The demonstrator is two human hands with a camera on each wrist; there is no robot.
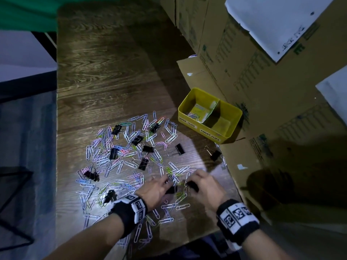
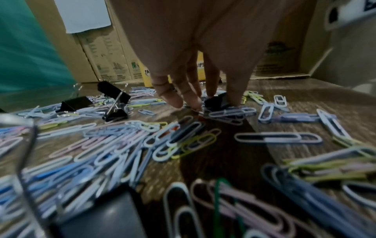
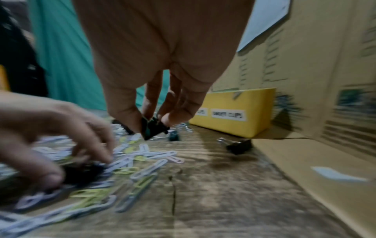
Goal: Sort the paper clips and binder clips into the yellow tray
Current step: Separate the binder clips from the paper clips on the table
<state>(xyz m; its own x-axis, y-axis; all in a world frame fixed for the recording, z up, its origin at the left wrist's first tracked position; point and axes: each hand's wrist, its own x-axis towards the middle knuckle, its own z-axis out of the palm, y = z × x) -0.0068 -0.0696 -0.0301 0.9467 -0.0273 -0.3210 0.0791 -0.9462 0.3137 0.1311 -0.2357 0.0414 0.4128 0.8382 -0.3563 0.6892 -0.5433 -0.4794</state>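
Several coloured paper clips (image 1: 120,158) and black binder clips (image 1: 114,153) lie scattered on the wooden table (image 1: 105,76). The yellow tray (image 1: 187,120) stands at the right; its divider splits it in two. The left part holds a few paper clips and the right part looks bare. My right hand (image 1: 191,182) pinches a black binder clip (image 3: 152,128) between thumb and fingers, just above the table. My left hand (image 1: 168,185) is down on the pile beside it. Its fingertips (image 2: 195,104) and thumb curl round another black binder clip (image 2: 216,101).
Stacked cardboard boxes (image 1: 262,76) wall off the table's right side, right behind the tray. Two loose binder clips (image 1: 179,149) (image 1: 215,155) lie between my hands and the tray. Green cloth (image 1: 28,14) hangs at the far left. The table's front edge runs under my wrists.
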